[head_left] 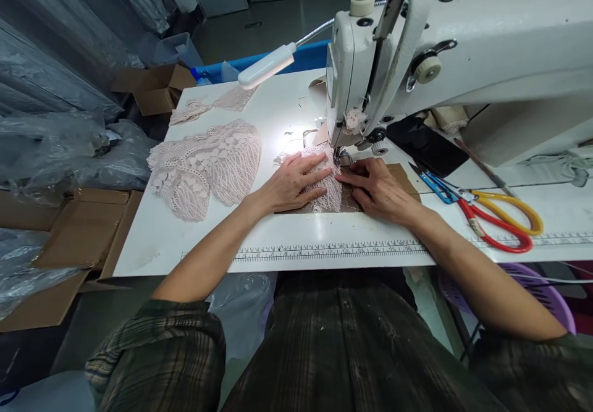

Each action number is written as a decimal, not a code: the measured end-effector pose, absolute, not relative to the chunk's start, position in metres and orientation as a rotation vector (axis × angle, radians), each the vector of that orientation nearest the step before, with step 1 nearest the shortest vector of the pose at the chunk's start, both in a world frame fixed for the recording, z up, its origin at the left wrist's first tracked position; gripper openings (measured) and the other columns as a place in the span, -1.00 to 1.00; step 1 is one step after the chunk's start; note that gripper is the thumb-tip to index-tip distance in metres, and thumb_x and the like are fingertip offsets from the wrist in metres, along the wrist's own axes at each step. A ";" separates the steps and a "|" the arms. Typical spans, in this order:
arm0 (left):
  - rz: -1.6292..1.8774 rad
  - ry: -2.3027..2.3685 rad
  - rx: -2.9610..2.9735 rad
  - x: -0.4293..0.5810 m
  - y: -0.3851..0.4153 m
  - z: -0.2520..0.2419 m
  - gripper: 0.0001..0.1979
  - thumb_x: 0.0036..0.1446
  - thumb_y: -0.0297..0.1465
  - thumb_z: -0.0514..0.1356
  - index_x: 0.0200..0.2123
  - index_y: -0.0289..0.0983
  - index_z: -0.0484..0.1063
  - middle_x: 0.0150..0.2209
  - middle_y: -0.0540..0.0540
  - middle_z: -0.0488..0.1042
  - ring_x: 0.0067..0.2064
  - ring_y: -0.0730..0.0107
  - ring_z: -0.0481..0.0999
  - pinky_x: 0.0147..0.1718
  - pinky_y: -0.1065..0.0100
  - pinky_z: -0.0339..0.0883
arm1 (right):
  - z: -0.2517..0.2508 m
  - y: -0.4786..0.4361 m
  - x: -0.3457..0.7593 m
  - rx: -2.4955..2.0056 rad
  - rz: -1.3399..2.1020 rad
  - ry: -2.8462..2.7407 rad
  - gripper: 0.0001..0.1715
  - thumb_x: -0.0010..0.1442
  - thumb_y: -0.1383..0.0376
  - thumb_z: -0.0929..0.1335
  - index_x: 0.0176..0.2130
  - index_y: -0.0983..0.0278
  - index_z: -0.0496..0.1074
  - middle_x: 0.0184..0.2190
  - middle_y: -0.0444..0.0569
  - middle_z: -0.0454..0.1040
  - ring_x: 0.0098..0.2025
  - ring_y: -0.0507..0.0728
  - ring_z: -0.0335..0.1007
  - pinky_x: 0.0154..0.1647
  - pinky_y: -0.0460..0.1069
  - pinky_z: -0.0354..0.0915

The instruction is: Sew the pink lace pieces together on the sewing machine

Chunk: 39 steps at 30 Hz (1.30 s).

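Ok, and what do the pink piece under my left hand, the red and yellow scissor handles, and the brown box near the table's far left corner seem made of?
Pink piece: likely matte lace, from its openwork pattern; fibre unclear. Scissor handles: probably glossy plastic, being smooth and evenly coloured. Box: apparently matte cardboard, with brown folding flaps.
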<state>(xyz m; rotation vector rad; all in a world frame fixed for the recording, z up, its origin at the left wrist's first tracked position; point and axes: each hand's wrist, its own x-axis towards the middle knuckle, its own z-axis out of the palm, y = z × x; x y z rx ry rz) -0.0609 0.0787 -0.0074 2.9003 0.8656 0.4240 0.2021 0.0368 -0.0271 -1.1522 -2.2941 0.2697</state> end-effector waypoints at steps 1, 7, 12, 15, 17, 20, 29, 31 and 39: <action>0.465 0.867 2.901 -0.062 0.080 -0.008 -0.52 0.41 -0.10 0.00 0.28 -0.17 0.25 0.38 -0.29 0.21 0.36 -0.03 0.25 0.26 -0.27 0.13 | -0.026 0.037 0.202 -1.152 0.285 -2.292 -0.52 0.27 0.33 0.26 0.11 0.14 0.54 -0.03 0.14 0.36 0.04 0.26 0.29 0.15 0.26 0.34; 0.760 0.680 2.715 -0.058 0.070 -0.002 -0.62 0.27 -0.11 0.24 0.00 -0.26 0.49 -0.01 -0.23 0.56 0.00 0.16 0.55 -0.03 0.06 0.46 | -0.011 0.038 0.208 -1.211 0.538 -2.148 -0.53 0.27 0.28 0.27 0.11 0.16 0.53 -0.04 0.09 0.46 -0.04 0.20 0.42 0.03 0.17 0.40; 0.623 0.663 2.526 -0.055 0.063 0.003 -0.77 0.27 -0.27 0.25 -0.36 -0.28 0.55 -0.17 -0.17 0.56 -0.16 0.30 0.55 -0.18 0.23 0.48 | -0.006 0.038 0.209 -1.265 0.595 -2.069 -0.56 0.24 0.27 0.27 0.02 0.26 0.59 -0.06 0.11 0.52 -0.16 0.17 0.45 -0.15 0.11 0.42; 0.596 0.694 2.458 -0.058 0.064 0.005 -0.81 0.27 -0.31 0.23 -0.35 -0.26 0.57 -0.17 -0.16 0.56 -0.16 0.31 0.55 -0.20 0.25 0.48 | -0.005 0.038 0.211 -1.256 0.604 -2.067 -0.59 0.24 0.27 0.27 -0.02 0.26 0.60 -0.10 0.10 0.54 -0.20 0.15 0.46 -0.17 0.10 0.41; 0.604 0.718 2.428 -0.059 0.064 0.006 -0.82 0.27 -0.33 0.22 -0.34 -0.27 0.57 -0.16 -0.16 0.56 -0.16 0.32 0.55 -0.20 0.26 0.48 | -0.003 0.037 0.212 -1.240 0.626 -2.067 -0.60 0.25 0.26 0.27 -0.03 0.25 0.60 -0.14 0.08 0.54 -0.24 0.12 0.45 -0.18 0.08 0.41; 0.654 0.765 2.417 -0.056 0.062 0.006 -0.82 0.26 -0.36 0.22 -0.36 -0.28 0.56 -0.17 -0.16 0.57 -0.19 0.34 0.56 -0.22 0.27 0.50 | 0.000 0.035 0.209 -1.152 0.703 -2.115 -0.61 0.27 0.20 0.30 0.01 0.23 0.57 -0.11 0.07 0.52 -0.21 0.11 0.46 -0.13 0.08 0.41; 0.975 0.611 2.643 -0.044 0.057 -0.003 -0.83 0.27 -0.40 0.24 -0.11 -0.34 0.52 -0.03 -0.26 0.60 -0.01 0.27 0.62 -0.12 0.21 0.61 | -0.001 0.032 0.187 -0.963 0.673 -2.220 -0.77 0.34 0.19 0.28 -0.24 0.26 0.46 -0.24 0.04 0.47 -0.19 0.12 0.42 -0.09 0.08 0.40; 1.004 0.695 2.634 -0.043 0.057 -0.004 -0.85 0.32 -0.45 0.18 -0.13 -0.34 0.54 -0.08 -0.22 0.63 -0.04 0.32 0.65 -0.13 0.26 0.62 | -0.002 0.032 0.190 -0.961 0.625 -2.169 -0.77 0.33 0.20 0.29 -0.15 0.26 0.48 -0.20 0.05 0.47 -0.16 0.12 0.42 -0.06 0.07 0.41; 1.088 0.832 2.446 -0.040 0.056 0.000 -0.85 0.32 -0.40 0.21 -0.18 -0.31 0.58 -0.10 -0.18 0.65 -0.10 0.36 0.67 -0.12 0.27 0.63 | -0.010 0.025 0.197 -1.005 0.334 -2.462 -0.59 0.32 0.27 0.25 0.06 0.15 0.56 -0.15 0.11 0.38 -0.04 0.24 0.30 0.02 0.18 0.36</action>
